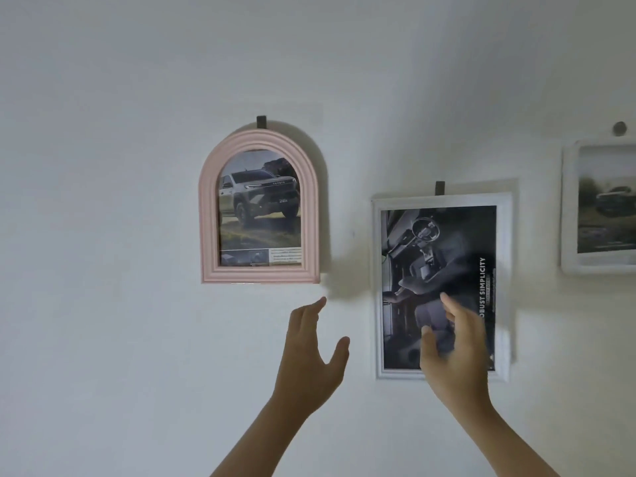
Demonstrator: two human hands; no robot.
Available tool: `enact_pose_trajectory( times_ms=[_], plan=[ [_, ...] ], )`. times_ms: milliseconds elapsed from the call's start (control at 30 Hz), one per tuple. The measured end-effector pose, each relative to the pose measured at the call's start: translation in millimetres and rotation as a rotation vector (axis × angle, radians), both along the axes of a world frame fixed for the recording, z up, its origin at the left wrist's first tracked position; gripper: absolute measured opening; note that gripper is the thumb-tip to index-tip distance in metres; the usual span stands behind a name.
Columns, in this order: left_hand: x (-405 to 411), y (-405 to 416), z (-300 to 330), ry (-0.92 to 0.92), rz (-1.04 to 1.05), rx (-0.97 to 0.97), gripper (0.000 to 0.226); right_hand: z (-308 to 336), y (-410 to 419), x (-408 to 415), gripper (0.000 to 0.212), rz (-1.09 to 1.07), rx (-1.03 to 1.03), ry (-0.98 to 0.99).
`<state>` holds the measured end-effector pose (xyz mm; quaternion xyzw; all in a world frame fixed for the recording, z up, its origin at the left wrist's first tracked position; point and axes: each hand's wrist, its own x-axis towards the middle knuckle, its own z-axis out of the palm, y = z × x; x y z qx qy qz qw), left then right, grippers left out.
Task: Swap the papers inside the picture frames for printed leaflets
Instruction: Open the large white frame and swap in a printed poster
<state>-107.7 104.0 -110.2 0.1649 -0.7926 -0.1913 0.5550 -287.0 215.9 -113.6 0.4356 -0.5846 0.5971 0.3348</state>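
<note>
Pink frame (258, 208): arched, hanging on the wall (103, 235) from a dark hook (261, 121); holds a leaflet of a pickup truck.
Left hand (309, 359): raised just below the pink frame's right corner, fingers spread, holding nothing.
Right hand (454, 349): fingers loosely apart, empty, in front of the white frame (502, 287)'s lower half.
White frame: hanging right of the pink frame, dark car-interior leaflet inside.
Far-right frame (600, 208): white, cut off by the edge.

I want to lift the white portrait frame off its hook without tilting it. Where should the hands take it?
Probably by the two long side edges of the white frame, one hand from each side, lifting straight up off the dark hook. Both the left hand and the right hand are open and empty.
</note>
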Motion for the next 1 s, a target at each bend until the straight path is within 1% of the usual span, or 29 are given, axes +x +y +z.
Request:
enact_pose_trajectory(
  times_ms=[100, 167, 200, 300, 400, 567, 667, 767, 900, 1000],
  plan=[
    [-26.5, 11.2, -8.5, -0.089, -0.03, 0.09, 0.066, -5.9, 24.6, -40.1, 0.059, -0.113, -0.011, -0.075],
    [-42.1, 17.1, -13.7, -0.149, -0.033, 0.113, 0.068, -10.1, 34.7, -65.6, 0.068, -0.172, 0.029, -0.14],
    [-49.4, 19.2, -16.2, -0.172, -0.027, 0.117, 0.069, -12.6, 38.4, -74.9, 0.071, -0.169, 0.062, -0.184],
    [-68.9, 25.9, -23.4, -0.218, 0.016, 0.104, 0.071, -22.9, 43.9, -88.9, 0.075, -0.04, 0.206, -0.329],
    [-83.4, 33.6, -29.6, -0.231, 0.039, 0.115, 0.072, -31.7, 44.3, -90.6, 0.078, 0.049, 0.264, -0.327],
    [-96.9, 35.5, -34.3, -0.083, 0.044, 0.167, 0.066, -27.9, 42.8, -94.0, 0.081, 0.129, 0.196, -0.355],
    [-97.5, 37.1, -32.3, -0.024, 0.052, 0.174, 0.063, -23.7, 45.8, -97.3, 0.081, 0.174, 0.17, -0.33],
    [-92.5, 42.2, -23.7, 0.036, 0.017, 0.181, 0.064, -16.6, 51.9, -98.8, 0.078, 0.223, 0.157, -0.322],
    [-79.5, 54.7, -14.3, 0.072, 0.0, 0.171, 0.069, -12.9, 64.1, -95.9, 0.071, 0.275, 0.1, -0.308],
    [-64.9, 65.1, -23.2, 0.069, -0.026, 0.202, 0.067, -23.3, 75.5, -90.7, 0.059, 0.314, 0.054, -0.287]
  ],
)
